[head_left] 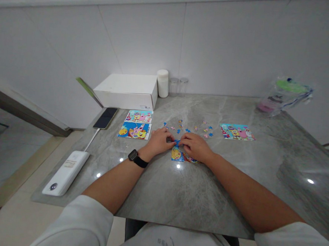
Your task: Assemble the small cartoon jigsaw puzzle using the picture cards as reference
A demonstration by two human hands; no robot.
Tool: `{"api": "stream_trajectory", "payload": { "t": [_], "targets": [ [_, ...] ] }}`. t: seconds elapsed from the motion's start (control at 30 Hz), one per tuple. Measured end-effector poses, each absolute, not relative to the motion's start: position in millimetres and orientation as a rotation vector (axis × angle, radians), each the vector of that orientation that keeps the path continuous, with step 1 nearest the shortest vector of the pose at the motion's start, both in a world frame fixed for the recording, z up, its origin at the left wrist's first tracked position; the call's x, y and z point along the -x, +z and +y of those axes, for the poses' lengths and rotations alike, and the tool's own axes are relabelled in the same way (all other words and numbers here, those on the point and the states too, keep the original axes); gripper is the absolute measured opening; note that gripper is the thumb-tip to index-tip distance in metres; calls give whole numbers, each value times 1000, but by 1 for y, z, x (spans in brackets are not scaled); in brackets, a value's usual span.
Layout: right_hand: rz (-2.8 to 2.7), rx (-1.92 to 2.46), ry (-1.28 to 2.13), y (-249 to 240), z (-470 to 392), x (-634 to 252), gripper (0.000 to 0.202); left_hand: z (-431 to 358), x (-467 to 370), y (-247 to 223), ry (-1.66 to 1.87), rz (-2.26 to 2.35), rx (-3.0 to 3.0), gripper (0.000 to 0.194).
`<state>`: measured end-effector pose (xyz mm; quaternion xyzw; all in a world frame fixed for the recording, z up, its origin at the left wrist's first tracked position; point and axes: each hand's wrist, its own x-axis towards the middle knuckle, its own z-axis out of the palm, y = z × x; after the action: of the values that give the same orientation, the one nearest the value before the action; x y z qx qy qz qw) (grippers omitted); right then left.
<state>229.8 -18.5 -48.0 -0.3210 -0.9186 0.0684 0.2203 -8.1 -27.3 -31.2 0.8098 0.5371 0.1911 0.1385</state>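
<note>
A partly assembled jigsaw puzzle (177, 155) with blue and yellow cartoon art lies flat on the grey table in front of me. My left hand (160, 141) has its thumb and curled fingers closed at the puzzle's upper left corner. From the other side, my right hand (197, 146) pinches at a blue puzzle piece (177, 142) on the top edge, its fingertips close to the left ones. The right hand covers much of the puzzle's right part. Several loose puzzle pieces (195, 128), blue and pink, are scattered just beyond both hands.
Two cartoon picture cards (136, 130) lie left of the pieces, another card (238, 132) to the right. A phone (105, 118) is cabled to a white power bank (66, 173). Behind stand a white box (126, 92), white bottle (162, 84), two glasses (178, 87) and a plastic bag (283, 96).
</note>
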Motion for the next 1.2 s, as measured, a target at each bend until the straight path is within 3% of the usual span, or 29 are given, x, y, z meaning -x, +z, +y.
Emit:
{"api": "stream_trajectory", "payload": {
  "t": [1.2],
  "targets": [
    [-2603,917,252,-43,-19,-230,33,-32,2,-25,468,1593,-2359,21]
  ]
}}
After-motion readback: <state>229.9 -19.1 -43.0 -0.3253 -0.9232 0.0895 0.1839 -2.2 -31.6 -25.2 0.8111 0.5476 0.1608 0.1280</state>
